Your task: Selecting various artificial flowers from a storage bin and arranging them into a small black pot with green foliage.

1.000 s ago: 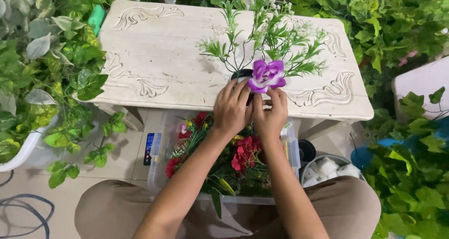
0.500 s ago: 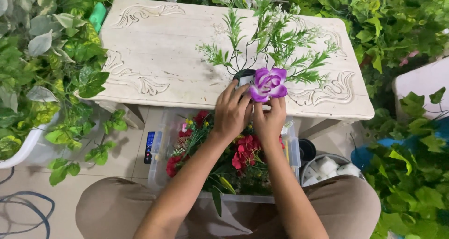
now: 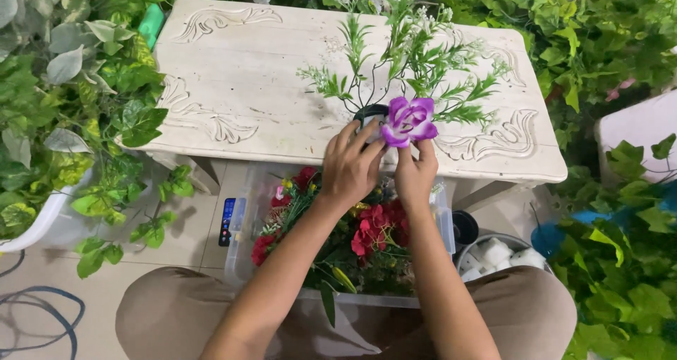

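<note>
My right hand (image 3: 416, 171) pinches the stem of a purple and white artificial flower (image 3: 408, 121), held just over a small dark pot (image 3: 368, 113) at the front edge of the carved white table (image 3: 233, 85). My left hand (image 3: 352, 164) is curled against the near side of that pot and touches the flower's left petals. Green artificial sprigs with small white blossoms (image 3: 405, 57) stand up out of the pot and fan over the tabletop.
A clear plastic box (image 3: 243, 240) full of red artificial flowers (image 3: 370, 233) sits on the floor between my knees. A phone (image 3: 227, 221) lies beside it. A tub of white rolls (image 3: 493, 254) is at right. Leafy green plants (image 3: 77, 120) surround the table.
The purple flower has stayed at the pot while my right hand shifted its grip a little lower on the stem. My left hand remains on the pot.
</note>
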